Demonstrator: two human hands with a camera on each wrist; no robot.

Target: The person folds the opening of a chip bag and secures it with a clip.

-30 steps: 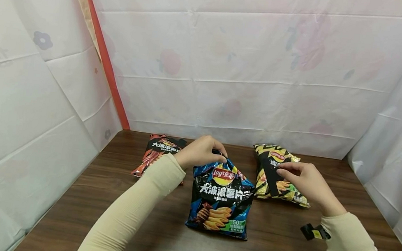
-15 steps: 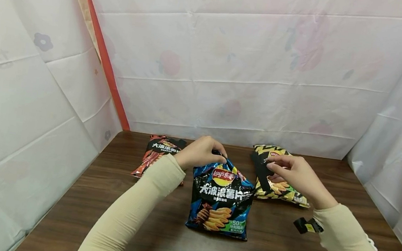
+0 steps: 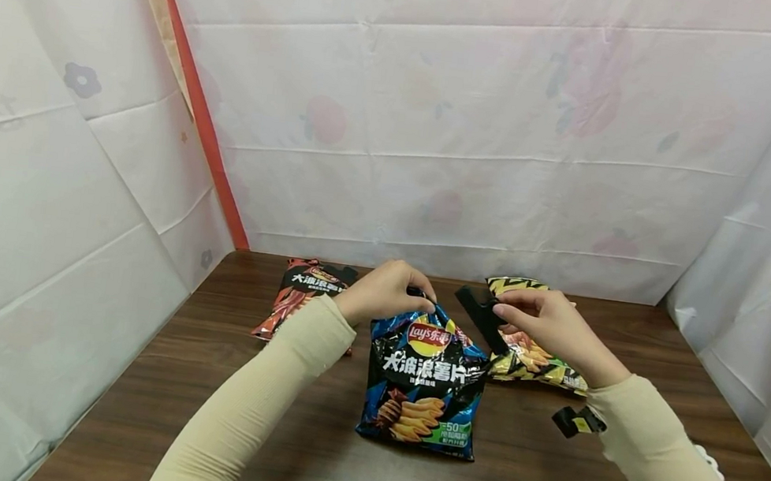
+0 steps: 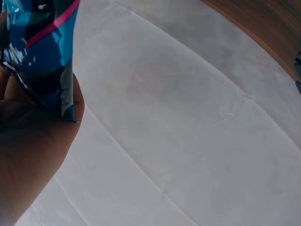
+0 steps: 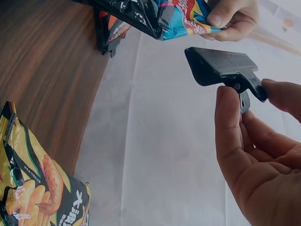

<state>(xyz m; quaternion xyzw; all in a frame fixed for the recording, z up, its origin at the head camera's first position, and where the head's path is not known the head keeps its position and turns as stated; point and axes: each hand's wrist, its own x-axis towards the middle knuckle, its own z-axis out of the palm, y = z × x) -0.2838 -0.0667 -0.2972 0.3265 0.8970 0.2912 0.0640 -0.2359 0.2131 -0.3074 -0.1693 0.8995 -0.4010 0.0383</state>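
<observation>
My left hand (image 3: 390, 293) pinches the gathered top of a blue and black Lay's chip bag (image 3: 422, 387), which stands upright mid-table. In the left wrist view, a blue corner of this bag (image 4: 44, 61) shows in the palm. Between thumb and fingers, my right hand (image 3: 547, 322) grips a black bag clip (image 3: 484, 315), just right of the blue bag's top and apart from it. Seen from the right wrist, the clip (image 5: 223, 68) has a long ribbed jaw and a short lever under the thumb. Behind that hand lies a yellow and black chip bag (image 3: 536, 357).
A red and black chip bag (image 3: 293, 297) lies at the back left, partly behind the left forearm, with a black clip (image 3: 346, 274) at its top right. White patterned sheeting (image 3: 470, 123) walls the back and sides of the brown wooden table (image 3: 198, 378).
My right hand has moved left with the clip, from over the yellow bag to near the blue bag's top. The left hand and the blue bag have stayed put.
</observation>
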